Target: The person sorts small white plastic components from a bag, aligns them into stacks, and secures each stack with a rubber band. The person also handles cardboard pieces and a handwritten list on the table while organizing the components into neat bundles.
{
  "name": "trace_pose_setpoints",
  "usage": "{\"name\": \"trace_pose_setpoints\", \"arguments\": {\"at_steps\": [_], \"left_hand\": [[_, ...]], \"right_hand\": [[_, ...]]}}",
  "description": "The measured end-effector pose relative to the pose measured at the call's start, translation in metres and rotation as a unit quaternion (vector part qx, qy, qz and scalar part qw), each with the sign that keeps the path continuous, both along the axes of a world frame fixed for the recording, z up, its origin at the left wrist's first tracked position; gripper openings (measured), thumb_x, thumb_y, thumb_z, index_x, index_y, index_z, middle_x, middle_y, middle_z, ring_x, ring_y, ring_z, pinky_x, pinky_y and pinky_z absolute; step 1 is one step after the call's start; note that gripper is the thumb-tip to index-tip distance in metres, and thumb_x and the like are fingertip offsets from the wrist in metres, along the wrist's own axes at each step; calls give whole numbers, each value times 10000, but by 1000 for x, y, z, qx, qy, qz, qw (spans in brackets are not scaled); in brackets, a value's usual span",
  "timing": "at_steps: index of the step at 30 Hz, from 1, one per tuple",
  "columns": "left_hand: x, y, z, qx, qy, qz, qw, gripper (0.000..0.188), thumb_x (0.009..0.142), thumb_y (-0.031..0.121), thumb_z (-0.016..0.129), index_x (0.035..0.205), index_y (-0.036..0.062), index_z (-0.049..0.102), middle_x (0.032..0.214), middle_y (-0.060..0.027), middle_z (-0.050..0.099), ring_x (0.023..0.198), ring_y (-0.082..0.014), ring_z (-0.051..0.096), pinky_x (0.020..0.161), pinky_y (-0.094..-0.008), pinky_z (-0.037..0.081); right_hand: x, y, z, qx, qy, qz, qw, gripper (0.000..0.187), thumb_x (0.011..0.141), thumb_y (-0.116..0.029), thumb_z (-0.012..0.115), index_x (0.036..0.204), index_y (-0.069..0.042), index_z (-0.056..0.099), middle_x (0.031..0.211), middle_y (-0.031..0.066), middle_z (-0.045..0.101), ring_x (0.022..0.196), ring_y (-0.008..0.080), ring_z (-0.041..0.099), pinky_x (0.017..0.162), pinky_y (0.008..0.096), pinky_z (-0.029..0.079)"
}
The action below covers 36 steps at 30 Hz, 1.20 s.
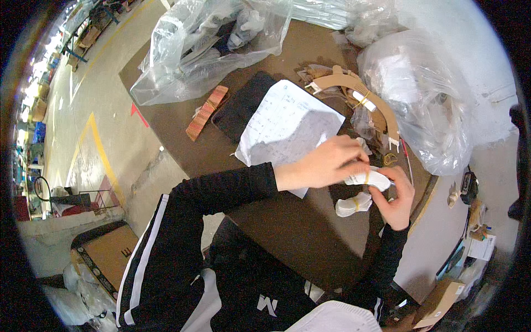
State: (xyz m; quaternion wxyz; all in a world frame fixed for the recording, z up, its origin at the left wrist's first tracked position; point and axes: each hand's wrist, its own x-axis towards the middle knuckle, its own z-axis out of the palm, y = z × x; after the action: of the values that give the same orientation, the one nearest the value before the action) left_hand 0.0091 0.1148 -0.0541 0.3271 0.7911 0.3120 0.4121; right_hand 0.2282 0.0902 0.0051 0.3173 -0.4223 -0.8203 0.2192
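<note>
A small bundle of curved white pieces [377,180] with a yellow rubber band around it is between my hands. My right hand [397,200] grips its right end, thumb below and fingers above. The fingers of my left hand [331,161] are pinched at the bundle's upper left edge, close to the band; their tips are partly hidden. Just below, a second banded white bundle [354,205] lies on the brown table [287,227]. Beyond my left fingertips, another whitish piece [364,145] shows in part. Loose yellow rubber bands [390,159] lie above my right hand.
A handwritten paper sheet [287,119] overlaps a black item [246,105], with a banded reddish strip bundle [207,113] beside it. Curved brown cardboard pieces [354,84] lie at the far right. Clear plastic bags [426,99] fill the back; a red pen-like stick [406,155] lies near the right edge.
</note>
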Motion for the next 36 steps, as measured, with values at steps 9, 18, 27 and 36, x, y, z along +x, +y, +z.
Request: {"name": "trace_pose_setpoints", "arguments": {"at_steps": [9,18,27,36], "left_hand": [[15,-31,5,-270,-93,-115,952,469,807,311,758,1106,-21,615,897,-135,679,820,-211,646,742,-331,499],[12,-21,3,-441,-211,-129,863,253,881,169,704,1085,31,643,968,-13,674,909,-77,580,824,-264,462],[12,-13,-13,-418,-226,-122,871,245,866,158,719,1069,40,651,940,-16,675,844,-74,577,763,-254,456],[2,4,-8,-426,-219,-78,874,465,877,105,693,1301,47,513,1143,-8,637,1016,-108,589,885,-278,484]], "right_hand": [[-6,-11,-2,-24,70,11,997,392,661,-72,787,1015,16,643,885,116,607,786,243,588,733,324,476],[-14,-2,-5,-83,77,-51,992,396,740,-56,716,1118,12,617,1014,121,626,921,230,603,838,316,466],[-13,-5,-12,-143,162,-67,974,359,772,-1,702,1128,16,657,991,80,606,909,161,572,830,265,445],[-17,-1,-31,-268,310,-84,908,374,850,56,650,1218,11,596,1036,36,623,914,99,572,840,242,475]]}}
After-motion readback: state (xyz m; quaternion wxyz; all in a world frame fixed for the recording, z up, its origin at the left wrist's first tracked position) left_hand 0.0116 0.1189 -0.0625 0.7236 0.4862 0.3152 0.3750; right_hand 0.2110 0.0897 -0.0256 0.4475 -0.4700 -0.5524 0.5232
